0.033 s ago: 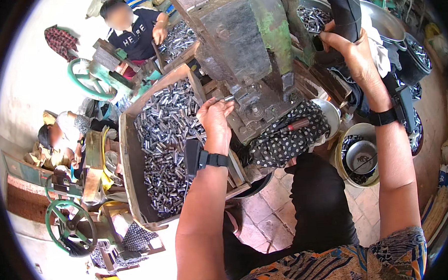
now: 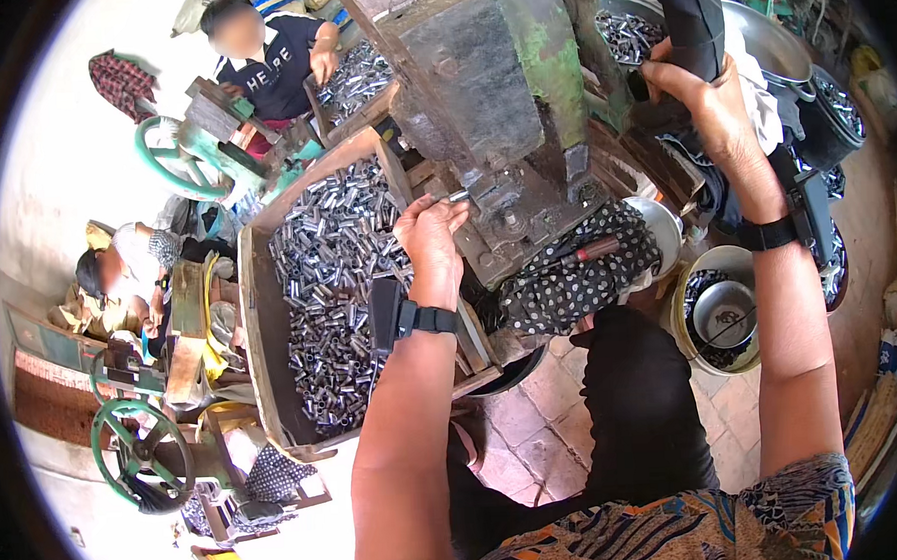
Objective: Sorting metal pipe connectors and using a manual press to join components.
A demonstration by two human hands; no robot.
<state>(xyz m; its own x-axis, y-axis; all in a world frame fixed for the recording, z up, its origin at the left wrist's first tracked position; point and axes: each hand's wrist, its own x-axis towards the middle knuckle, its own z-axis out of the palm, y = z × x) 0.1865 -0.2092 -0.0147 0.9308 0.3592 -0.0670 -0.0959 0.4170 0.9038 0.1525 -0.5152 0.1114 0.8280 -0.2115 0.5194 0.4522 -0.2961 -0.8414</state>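
My left hand is closed on a small shiny metal tube, held level at the tooling of a worn press with green paint on its side. Up at the right, my right hand wraps around a thick black-wrapped handle. To the left of the press, a wooden box is heaped with many such metal tubes. Below the tooling lies a black cloth with white dots, with a brown-handled tool on it.
A pail with a metal bowl stands on the tiled floor by my right forearm. Metal basins and a dark bucket crowd the right. Two people work at the left near green handwheels.
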